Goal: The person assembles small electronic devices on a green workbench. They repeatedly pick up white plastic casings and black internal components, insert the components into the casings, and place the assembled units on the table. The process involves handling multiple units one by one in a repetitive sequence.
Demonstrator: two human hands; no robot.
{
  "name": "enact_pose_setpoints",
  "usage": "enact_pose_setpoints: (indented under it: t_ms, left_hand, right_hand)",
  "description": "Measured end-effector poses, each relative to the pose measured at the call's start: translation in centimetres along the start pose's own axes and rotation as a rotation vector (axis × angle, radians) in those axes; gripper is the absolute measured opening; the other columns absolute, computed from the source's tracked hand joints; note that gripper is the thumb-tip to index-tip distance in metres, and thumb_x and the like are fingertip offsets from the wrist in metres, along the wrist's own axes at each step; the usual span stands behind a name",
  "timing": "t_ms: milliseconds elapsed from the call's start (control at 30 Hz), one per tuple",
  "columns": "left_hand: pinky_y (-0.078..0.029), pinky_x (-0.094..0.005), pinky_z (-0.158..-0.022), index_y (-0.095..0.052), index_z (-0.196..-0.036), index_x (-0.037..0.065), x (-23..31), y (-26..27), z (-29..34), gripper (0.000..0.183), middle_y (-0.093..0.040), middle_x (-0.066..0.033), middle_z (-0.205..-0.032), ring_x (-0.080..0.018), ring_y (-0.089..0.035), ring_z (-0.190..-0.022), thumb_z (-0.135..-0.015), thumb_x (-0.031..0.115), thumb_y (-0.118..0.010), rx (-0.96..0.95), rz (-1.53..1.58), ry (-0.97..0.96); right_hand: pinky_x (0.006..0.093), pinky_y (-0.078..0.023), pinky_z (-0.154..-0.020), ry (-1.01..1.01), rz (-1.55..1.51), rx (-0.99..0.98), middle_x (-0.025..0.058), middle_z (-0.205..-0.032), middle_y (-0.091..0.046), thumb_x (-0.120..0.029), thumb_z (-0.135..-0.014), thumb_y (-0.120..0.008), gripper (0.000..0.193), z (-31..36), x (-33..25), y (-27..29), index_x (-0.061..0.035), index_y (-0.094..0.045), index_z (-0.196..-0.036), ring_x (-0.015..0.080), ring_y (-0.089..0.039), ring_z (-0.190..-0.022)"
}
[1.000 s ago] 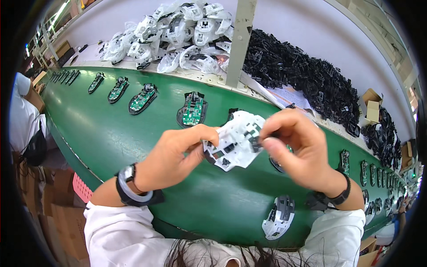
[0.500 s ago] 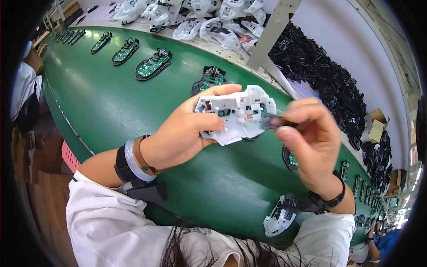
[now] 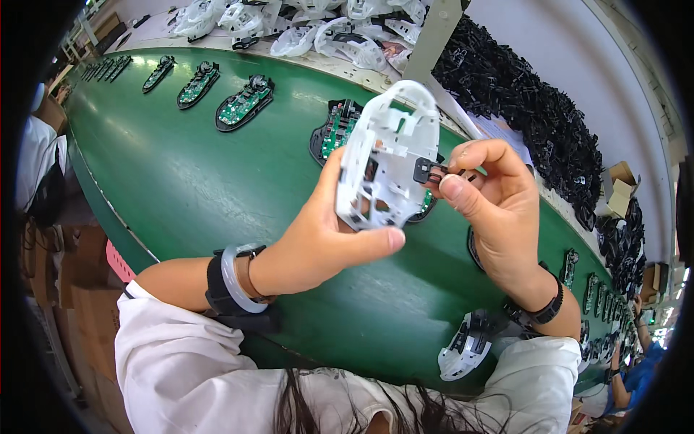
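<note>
My left hand [image 3: 318,224] grips a white plastic mouse shell [image 3: 390,170] by its lower left side, tilted with its hollow inner face toward me. Between thumb and fingertips, my right hand [image 3: 502,210] pinches a small black plastic clip-like part [image 3: 431,172]. That part is close beside the shell's right edge; whether they touch I cannot tell. Behind the shell lies a black mouse base with a green circuit board [image 3: 334,129], partly hidden by it. A white-and-black mouse shell [image 3: 465,347] rests on the green bench below my right wrist.
Further mouse bases [image 3: 246,103] with circuit boards stand in a row along the green bench [image 3: 188,166], on both sides. White shells [image 3: 296,40] are heaped beyond it. A large pile of small black parts [image 3: 520,108] lies behind a metal post [image 3: 436,36].
The white shell has been turned more upright in my left hand, and its thumb has come off the inner face. My right hand has drawn slightly back with the black part.
</note>
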State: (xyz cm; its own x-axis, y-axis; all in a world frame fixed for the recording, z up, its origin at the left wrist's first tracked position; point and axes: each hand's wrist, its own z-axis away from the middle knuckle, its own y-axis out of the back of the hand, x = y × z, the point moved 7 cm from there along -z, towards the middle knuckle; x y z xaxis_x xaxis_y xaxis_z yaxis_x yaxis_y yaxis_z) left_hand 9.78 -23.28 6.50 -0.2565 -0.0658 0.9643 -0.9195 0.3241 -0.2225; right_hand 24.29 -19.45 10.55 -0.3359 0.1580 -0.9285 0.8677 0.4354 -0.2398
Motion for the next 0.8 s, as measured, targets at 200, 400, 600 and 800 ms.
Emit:
enact_pose_setpoints:
  t_ms: [200, 400, 600, 800]
  left_hand:
    - [-0.056, -0.0378, -0.082, -0.008, -0.146, 0.016, -0.8, -0.7, -0.2, 0.093, -0.037, -0.0103, -0.136, -0.0264, -0.046, -0.122, -0.077, 0.007, -0.07, -0.132, 0.285, 0.265]
    - [-0.053, -0.0383, -0.087, -0.009, -0.147, 0.015, -0.3, -0.7, -0.4, 0.099, -0.039, -0.0082, -0.134, -0.0218, -0.05, -0.117, -0.073, -0.002, -0.072, -0.154, 0.262, 0.202]
    - [-0.05, -0.0357, -0.09, -0.018, -0.144, 0.01, -0.2, -0.4, -0.4, 0.092, -0.038, -0.0085, -0.136, -0.0204, -0.049, -0.118, -0.071, -0.001, -0.073, -0.179, 0.253, 0.191]
    - [-0.041, -0.0349, -0.101, -0.019, -0.143, 0.009, 0.9, -1.1, -0.4, 0.086, -0.035, -0.0096, -0.14, -0.0198, -0.042, -0.126, -0.074, 0.0, -0.07, -0.25, 0.254, 0.064]
  right_hand:
    - [0.0248, -0.05, -0.081, -0.081, 0.083, -0.038, 0.0048, -0.097, -0.056, 0.005, -0.084, -0.062, 0.019, -1.4, -0.1, -0.1, 0.0031, -0.053, -0.1, 0.0123, -0.058, -0.091]
    - [0.0266, -0.047, -0.067, 0.327, 0.755, -0.12, 0.0054, -0.076, -0.061, 0.007, -0.067, -0.069, 0.016, 0.3, -2.1, -1.6, -0.004, -0.064, -0.078, 0.0181, -0.059, -0.075]
    - [0.0301, -0.043, -0.058, 0.542, 1.115, -0.143, 0.0036, -0.073, -0.062, 0.005, -0.063, -0.074, 0.024, 0.9, -3.5, -2.7, -0.0065, -0.064, -0.083, 0.0207, -0.055, -0.068]
    - [0.031, -0.042, -0.057, 0.528, 1.068, -0.166, 0.0037, -0.073, -0.062, 0.004, -0.063, -0.075, 0.034, 1.4, -2.9, -2.5, -0.0062, -0.063, -0.093, 0.0205, -0.053, -0.066]
